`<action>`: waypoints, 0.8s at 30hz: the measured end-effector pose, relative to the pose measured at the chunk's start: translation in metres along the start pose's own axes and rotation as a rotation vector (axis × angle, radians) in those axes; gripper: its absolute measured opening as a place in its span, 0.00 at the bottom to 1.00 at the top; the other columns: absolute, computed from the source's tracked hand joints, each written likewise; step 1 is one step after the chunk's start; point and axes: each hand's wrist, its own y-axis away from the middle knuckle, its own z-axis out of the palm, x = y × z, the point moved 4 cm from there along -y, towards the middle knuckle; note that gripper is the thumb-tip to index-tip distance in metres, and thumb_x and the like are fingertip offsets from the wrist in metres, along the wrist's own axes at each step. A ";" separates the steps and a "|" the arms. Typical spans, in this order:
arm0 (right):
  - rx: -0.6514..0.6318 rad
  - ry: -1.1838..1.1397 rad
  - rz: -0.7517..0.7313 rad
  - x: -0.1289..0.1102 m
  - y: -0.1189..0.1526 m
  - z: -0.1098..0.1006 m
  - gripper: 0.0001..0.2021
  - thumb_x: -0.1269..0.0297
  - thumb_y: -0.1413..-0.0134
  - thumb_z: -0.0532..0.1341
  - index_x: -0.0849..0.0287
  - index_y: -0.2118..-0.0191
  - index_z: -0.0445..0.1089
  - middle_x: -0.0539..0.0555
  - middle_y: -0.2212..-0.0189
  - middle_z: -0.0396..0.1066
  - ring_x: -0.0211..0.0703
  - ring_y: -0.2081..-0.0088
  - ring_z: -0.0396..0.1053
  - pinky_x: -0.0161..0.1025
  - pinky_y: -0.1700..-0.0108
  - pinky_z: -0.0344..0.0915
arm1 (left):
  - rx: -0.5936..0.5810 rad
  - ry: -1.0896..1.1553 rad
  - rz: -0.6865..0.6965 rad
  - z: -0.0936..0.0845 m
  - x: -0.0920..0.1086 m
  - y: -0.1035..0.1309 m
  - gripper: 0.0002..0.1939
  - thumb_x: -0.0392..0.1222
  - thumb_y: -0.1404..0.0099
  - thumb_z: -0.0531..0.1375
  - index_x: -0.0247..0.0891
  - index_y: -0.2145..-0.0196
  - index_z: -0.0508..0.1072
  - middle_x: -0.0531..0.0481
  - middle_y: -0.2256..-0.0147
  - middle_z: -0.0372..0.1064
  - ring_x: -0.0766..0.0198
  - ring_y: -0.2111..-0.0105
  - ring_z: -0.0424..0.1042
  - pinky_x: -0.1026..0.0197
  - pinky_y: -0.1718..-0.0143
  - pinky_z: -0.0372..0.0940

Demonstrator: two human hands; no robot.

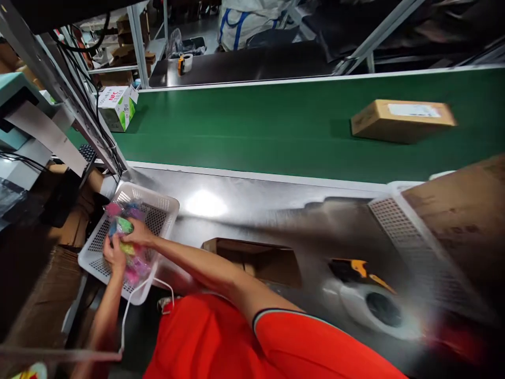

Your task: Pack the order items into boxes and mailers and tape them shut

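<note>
At the left end of the metal table is a white perforated plastic basket (pixel 170 211). In it lie small, bright pink, blue, green, yellow and purple items in clear plastic wrap; their exact kind cannot be made out. My left hand (pixel 114 255) has its fingers closed on the near left side of a clear plastic packet of coloured items (pixel 125 226). From the right, my right hand (pixel 139 235) reaches over the basket and grips the same packet near its green part. The fingers partly cover what they hold.
An open cardboard box (pixel 272 263) stands on the metal table (pixel 244 196). Farther right are a tape roll (pixel 371 308), an orange-handled tool (pixel 359 267) and a white crate (pixel 394 221). Beyond runs a green conveyor (pixel 244 123) carrying a brown carton (pixel 398 122) and a white-green box (pixel 117 108).
</note>
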 end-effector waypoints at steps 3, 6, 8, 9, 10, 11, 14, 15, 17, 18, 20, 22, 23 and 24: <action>0.027 0.014 -0.118 -0.023 0.020 -0.024 0.32 0.72 0.58 0.79 0.59 0.44 0.77 0.54 0.49 0.79 0.50 0.46 0.77 0.47 0.40 0.74 | 0.077 0.083 0.113 -0.017 0.030 0.007 0.23 0.49 0.23 0.51 0.32 0.42 0.75 0.29 0.43 0.77 0.43 0.40 0.75 0.38 0.35 0.68; 0.071 0.034 -0.239 -0.037 0.049 -0.061 0.39 0.71 0.57 0.79 0.56 0.37 0.74 0.55 0.39 0.76 0.50 0.39 0.75 0.48 0.33 0.70 | 0.159 0.181 0.315 -0.026 0.074 0.027 0.27 0.54 0.24 0.52 0.30 0.42 0.74 0.28 0.42 0.76 0.43 0.39 0.73 0.37 0.34 0.66; 0.112 0.056 -0.314 -0.040 0.075 -0.092 0.41 0.69 0.58 0.79 0.54 0.35 0.72 0.55 0.37 0.75 0.50 0.37 0.72 0.48 0.30 0.67 | 0.213 0.253 0.494 -0.029 0.110 0.049 0.30 0.58 0.23 0.52 0.28 0.42 0.74 0.28 0.44 0.76 0.43 0.40 0.73 0.36 0.35 0.66; 0.144 0.066 -0.358 -0.040 0.090 -0.109 0.41 0.67 0.58 0.79 0.54 0.35 0.71 0.55 0.37 0.74 0.51 0.36 0.72 0.47 0.29 0.67 | 0.234 0.287 0.577 -0.029 0.129 0.063 0.31 0.60 0.23 0.52 0.28 0.42 0.74 0.28 0.44 0.75 0.43 0.41 0.73 0.36 0.36 0.66; 0.186 0.074 -0.410 -0.038 0.107 -0.126 0.40 0.64 0.58 0.79 0.54 0.35 0.71 0.56 0.38 0.74 0.52 0.36 0.71 0.48 0.29 0.66 | 0.238 0.316 0.648 -0.028 0.149 0.078 0.31 0.60 0.22 0.52 0.29 0.42 0.74 0.28 0.43 0.74 0.43 0.41 0.73 0.36 0.36 0.66; 0.240 0.081 -0.468 -0.035 0.126 -0.144 0.39 0.60 0.56 0.78 0.55 0.36 0.71 0.58 0.39 0.74 0.53 0.36 0.71 0.49 0.30 0.67 | 0.229 0.340 0.715 -0.025 0.168 0.094 0.30 0.60 0.22 0.53 0.30 0.41 0.74 0.29 0.42 0.74 0.43 0.40 0.72 0.36 0.36 0.66; 0.444 0.124 -0.591 -0.012 0.190 -0.195 0.38 0.50 0.54 0.76 0.54 0.37 0.69 0.61 0.39 0.72 0.57 0.36 0.70 0.53 0.31 0.67 | 0.176 0.411 0.891 -0.005 0.213 0.146 0.24 0.56 0.22 0.54 0.39 0.39 0.72 0.32 0.39 0.70 0.44 0.39 0.71 0.36 0.37 0.67; 0.506 0.158 -0.595 0.001 0.211 -0.209 0.38 0.48 0.54 0.75 0.53 0.38 0.68 0.61 0.38 0.71 0.58 0.36 0.69 0.55 0.30 0.67 | 0.150 0.438 0.937 0.006 0.222 0.164 0.23 0.55 0.23 0.54 0.41 0.38 0.71 0.33 0.37 0.69 0.43 0.38 0.70 0.36 0.37 0.66; 0.593 0.238 -0.570 0.030 0.249 -0.233 0.36 0.46 0.55 0.74 0.51 0.41 0.68 0.60 0.40 0.70 0.60 0.35 0.69 0.58 0.31 0.67 | 0.088 0.496 1.023 0.030 0.228 0.197 0.25 0.55 0.26 0.56 0.43 0.37 0.68 0.33 0.34 0.64 0.41 0.36 0.68 0.34 0.37 0.66; 0.609 0.273 -0.548 0.046 0.266 -0.242 0.34 0.46 0.55 0.73 0.50 0.44 0.69 0.60 0.41 0.70 0.61 0.37 0.70 0.59 0.32 0.68 | 0.043 0.506 1.061 0.044 0.226 0.211 0.27 0.56 0.28 0.57 0.43 0.37 0.67 0.32 0.33 0.62 0.39 0.35 0.67 0.32 0.36 0.65; 0.583 0.336 -0.499 0.076 0.293 -0.256 0.30 0.46 0.55 0.73 0.49 0.47 0.70 0.60 0.43 0.70 0.62 0.40 0.72 0.60 0.35 0.71 | -0.084 0.481 1.132 0.069 0.214 0.234 0.30 0.58 0.32 0.60 0.41 0.38 0.68 0.29 0.33 0.62 0.36 0.35 0.67 0.29 0.37 0.66; 0.475 0.388 -0.463 0.101 0.311 -0.262 0.27 0.48 0.54 0.72 0.51 0.48 0.71 0.63 0.43 0.71 0.66 0.40 0.73 0.62 0.37 0.73 | -0.236 0.434 1.202 0.085 0.198 0.249 0.31 0.57 0.36 0.62 0.39 0.40 0.71 0.28 0.35 0.64 0.33 0.36 0.68 0.28 0.37 0.67; 0.398 0.403 -0.451 0.110 0.316 -0.263 0.26 0.50 0.52 0.71 0.52 0.48 0.72 0.65 0.42 0.71 0.67 0.39 0.73 0.63 0.37 0.73 | -0.316 0.411 1.233 0.089 0.191 0.253 0.30 0.57 0.36 0.63 0.39 0.41 0.72 0.28 0.36 0.65 0.33 0.36 0.69 0.27 0.37 0.67; 0.313 0.408 -0.445 0.116 0.321 -0.263 0.25 0.51 0.50 0.71 0.53 0.47 0.73 0.66 0.42 0.71 0.69 0.38 0.72 0.64 0.37 0.73 | -0.384 0.395 1.261 0.090 0.185 0.256 0.30 0.57 0.37 0.64 0.39 0.42 0.73 0.29 0.36 0.67 0.32 0.36 0.69 0.28 0.36 0.67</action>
